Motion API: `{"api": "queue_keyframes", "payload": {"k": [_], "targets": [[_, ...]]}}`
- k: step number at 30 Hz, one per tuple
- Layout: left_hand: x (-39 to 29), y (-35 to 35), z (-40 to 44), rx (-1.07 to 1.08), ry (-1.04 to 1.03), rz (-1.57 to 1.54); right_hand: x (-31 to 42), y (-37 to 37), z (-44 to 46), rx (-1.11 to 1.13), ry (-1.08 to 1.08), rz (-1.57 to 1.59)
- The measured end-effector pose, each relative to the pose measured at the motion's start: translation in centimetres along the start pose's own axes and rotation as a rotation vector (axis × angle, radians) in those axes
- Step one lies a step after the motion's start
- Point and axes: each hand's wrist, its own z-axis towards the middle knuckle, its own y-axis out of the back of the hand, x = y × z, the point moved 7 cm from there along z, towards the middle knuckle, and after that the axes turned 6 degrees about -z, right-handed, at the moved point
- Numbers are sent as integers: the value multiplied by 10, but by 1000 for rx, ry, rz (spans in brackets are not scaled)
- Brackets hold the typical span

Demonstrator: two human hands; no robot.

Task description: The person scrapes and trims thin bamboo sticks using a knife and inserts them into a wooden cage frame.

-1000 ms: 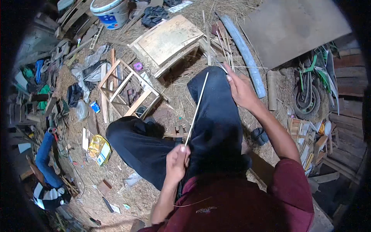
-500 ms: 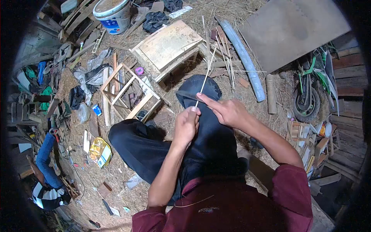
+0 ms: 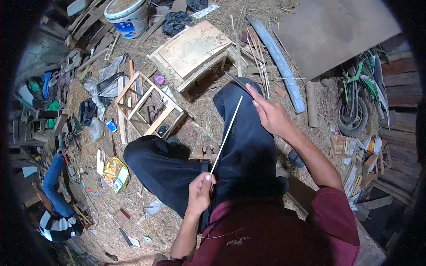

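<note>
My left hand (image 3: 200, 191) is closed on the lower end of a thin pale bamboo strip (image 3: 228, 132), close to my lap. The strip slants up and away over my dark trousers (image 3: 246, 146), its far end free. My right hand (image 3: 274, 116) grips a knife (image 3: 237, 81) near my right knee. Its dark blade points up and to the left, apart from the strip; the handle is mostly hidden in the fingers. A thin curved sliver (image 3: 224, 235) lies on my maroon shirt (image 3: 275, 235).
A wooden stool-like piece (image 3: 195, 51) and a wooden frame (image 3: 151, 108) stand ahead on the straw-littered ground. Beyond my right hand lie a blue-grey tube (image 3: 279, 66) and a large flat board (image 3: 341, 35). A green motorbike (image 3: 355, 97) is at the right, a bucket (image 3: 128, 20) at upper left.
My left hand has drawn the strip back toward my lap. My right hand with the knife has moved right and slightly forward, and the blade has come off the strip.
</note>
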Motion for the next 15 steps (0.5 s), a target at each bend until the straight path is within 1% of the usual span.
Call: {"api": "queue_keyframes", "payload": {"k": [1, 2, 3, 5, 8, 9, 11, 12, 14, 15], "targets": [[-3, -1, 8, -3, -31, 44, 6, 2, -4, -2, 17, 69], [-11, -6, 22, -13, -72, 68, 13, -1, -9, 15, 81, 51], [-21, -11, 39, -21, -152, 232, 19, -4, -13, 31, 142, 31], [-43, -33, 77, -62, -403, 280, 37, -2, -19, 66, 266, 16], [-68, -62, 120, -80, -421, 373, 40, -7, -18, 218, 252, -69], [-70, -68, 132, -87, -424, 394, 35, -7, -14, 185, 191, -2], [-69, -72, 135, -74, -405, 404, 34, -4, -13, 197, 185, -46], [-64, -71, 131, -70, -416, 387, 32, -3, -14, 201, 180, -67], [-48, -66, 113, -63, -437, 353, 25, -3, -17, 132, 127, -106], [-42, -64, 100, -59, -381, 375, 22, -2, -17, 94, 115, -95]]}}
